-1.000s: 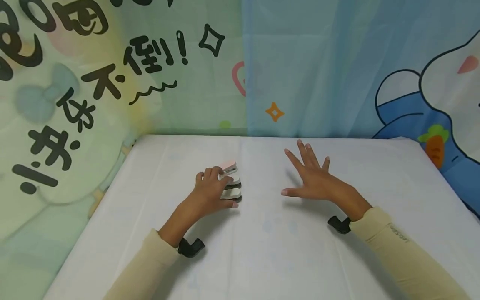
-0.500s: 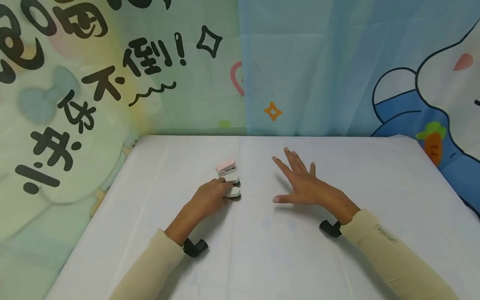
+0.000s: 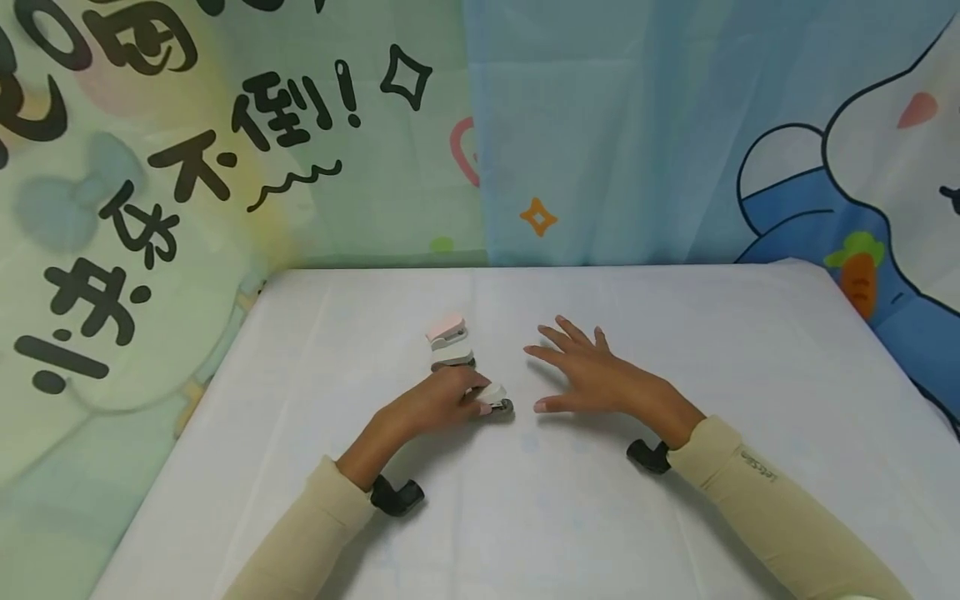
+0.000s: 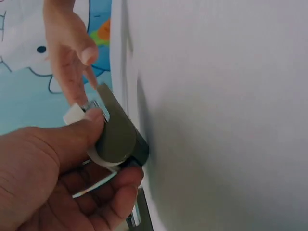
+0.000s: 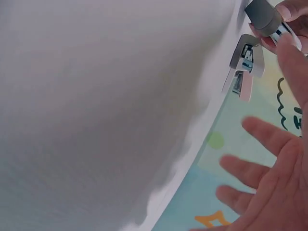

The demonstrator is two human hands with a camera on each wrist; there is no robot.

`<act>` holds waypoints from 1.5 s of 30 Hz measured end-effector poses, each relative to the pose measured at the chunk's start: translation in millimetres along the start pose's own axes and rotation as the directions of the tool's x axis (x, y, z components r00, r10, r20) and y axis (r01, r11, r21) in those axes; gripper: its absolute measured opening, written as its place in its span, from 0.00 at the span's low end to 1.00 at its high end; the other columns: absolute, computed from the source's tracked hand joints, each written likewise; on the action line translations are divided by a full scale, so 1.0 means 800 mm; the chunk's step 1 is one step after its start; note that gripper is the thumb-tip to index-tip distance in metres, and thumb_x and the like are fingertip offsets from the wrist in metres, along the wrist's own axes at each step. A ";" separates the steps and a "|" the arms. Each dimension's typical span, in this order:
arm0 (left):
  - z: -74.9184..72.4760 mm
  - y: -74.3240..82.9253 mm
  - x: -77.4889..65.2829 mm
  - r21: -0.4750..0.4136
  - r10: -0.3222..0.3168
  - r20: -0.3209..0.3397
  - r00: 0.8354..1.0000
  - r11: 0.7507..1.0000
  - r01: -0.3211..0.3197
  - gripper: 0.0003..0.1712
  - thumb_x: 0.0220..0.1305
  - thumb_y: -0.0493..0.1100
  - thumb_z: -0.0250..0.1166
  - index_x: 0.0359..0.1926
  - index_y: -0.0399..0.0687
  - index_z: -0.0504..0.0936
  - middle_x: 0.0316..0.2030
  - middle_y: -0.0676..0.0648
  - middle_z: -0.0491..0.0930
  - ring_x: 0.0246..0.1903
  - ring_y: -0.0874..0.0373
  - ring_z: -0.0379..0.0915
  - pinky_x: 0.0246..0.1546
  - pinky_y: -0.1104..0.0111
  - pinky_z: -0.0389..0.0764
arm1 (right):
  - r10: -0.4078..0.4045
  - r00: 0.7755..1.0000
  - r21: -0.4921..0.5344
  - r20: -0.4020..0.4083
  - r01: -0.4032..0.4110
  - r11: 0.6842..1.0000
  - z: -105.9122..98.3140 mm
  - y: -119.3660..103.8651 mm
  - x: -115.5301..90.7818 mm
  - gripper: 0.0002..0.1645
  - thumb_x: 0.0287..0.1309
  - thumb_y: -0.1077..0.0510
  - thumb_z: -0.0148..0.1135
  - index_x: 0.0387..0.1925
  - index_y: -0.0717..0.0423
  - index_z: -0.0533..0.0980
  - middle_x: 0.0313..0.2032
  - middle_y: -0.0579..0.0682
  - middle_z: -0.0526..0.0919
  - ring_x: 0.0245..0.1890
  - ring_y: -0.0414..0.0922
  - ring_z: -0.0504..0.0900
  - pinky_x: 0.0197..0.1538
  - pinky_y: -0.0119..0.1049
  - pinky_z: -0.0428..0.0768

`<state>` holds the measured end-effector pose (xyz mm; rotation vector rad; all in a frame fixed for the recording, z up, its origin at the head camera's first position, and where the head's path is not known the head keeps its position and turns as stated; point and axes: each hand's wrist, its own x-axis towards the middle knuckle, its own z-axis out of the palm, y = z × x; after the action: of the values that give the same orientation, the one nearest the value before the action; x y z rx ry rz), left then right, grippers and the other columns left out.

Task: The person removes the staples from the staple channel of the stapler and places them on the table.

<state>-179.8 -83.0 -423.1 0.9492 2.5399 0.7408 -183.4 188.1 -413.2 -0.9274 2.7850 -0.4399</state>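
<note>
My left hand (image 3: 442, 402) pinches a small white-and-grey stapler (image 4: 119, 137) between thumb and fingers, with its end pointing right toward the other hand. Just beyond that hand, a second white stapler (image 3: 452, 353) stands on the table. A pink-topped stapler (image 3: 447, 327) is right behind it; both also show in the right wrist view. My right hand (image 3: 588, 377) is held over the table to the right of the gripped stapler, fingers spread, holding nothing. Its thumb and fingers face the stapler, with a gap between them in the head view.
A white cloth covers the table (image 3: 600, 517). Behind it hangs a printed curtain (image 3: 615, 133) with lettering and a cartoon animal. A black wrist camera (image 3: 397, 497) sits at the left cuff, and another wrist camera (image 3: 648, 457) at the right.
The left hand has taken hold of the nearest stapler and pulled it right, away from the other two. The right hand has drifted left toward it, fingers still spread.
</note>
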 end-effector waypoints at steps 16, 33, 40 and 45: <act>0.011 0.017 0.013 -0.008 0.197 0.064 0.978 0.980 -0.197 0.18 0.65 0.39 0.66 0.55 0.43 0.81 0.48 0.49 0.79 0.47 0.62 0.73 0.47 0.71 0.72 | -0.277 0.961 0.108 -0.010 0.276 0.955 -0.009 -0.025 -0.005 0.13 0.54 0.47 0.72 0.38 0.49 0.84 0.36 0.38 0.82 0.41 0.39 0.80 0.48 0.42 0.75; 0.013 0.036 0.017 -0.224 0.132 0.026 0.991 0.967 -0.123 0.18 0.66 0.40 0.65 0.56 0.42 0.78 0.49 0.50 0.80 0.37 0.66 0.79 0.38 0.74 0.77 | -0.226 0.974 0.436 -0.016 0.210 0.875 -0.011 -0.022 -0.011 0.14 0.61 0.48 0.67 0.45 0.49 0.81 0.39 0.36 0.82 0.41 0.36 0.80 0.48 0.44 0.77; 0.025 0.031 0.024 -0.395 0.067 -0.074 0.995 0.914 -0.090 0.12 0.67 0.34 0.62 0.50 0.41 0.73 0.51 0.46 0.78 0.52 0.58 0.76 0.46 0.71 0.77 | -0.179 0.982 0.451 -0.060 0.187 0.873 -0.010 -0.019 -0.013 0.15 0.58 0.55 0.69 0.46 0.55 0.80 0.39 0.39 0.82 0.38 0.38 0.80 0.45 0.41 0.78; 0.027 0.034 0.026 -0.401 0.074 -0.017 0.997 0.913 -0.075 0.26 0.62 0.38 0.69 0.60 0.42 0.72 0.52 0.44 0.79 0.43 0.62 0.81 0.42 0.72 0.78 | -0.173 0.982 0.450 -0.074 0.188 0.873 -0.014 -0.022 -0.013 0.15 0.59 0.57 0.69 0.46 0.59 0.82 0.40 0.44 0.85 0.37 0.39 0.82 0.41 0.34 0.79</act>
<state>-171.1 -44.0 -427.3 0.9011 2.2301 1.2274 -168.0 183.9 -396.6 -1.0643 2.4502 -1.0890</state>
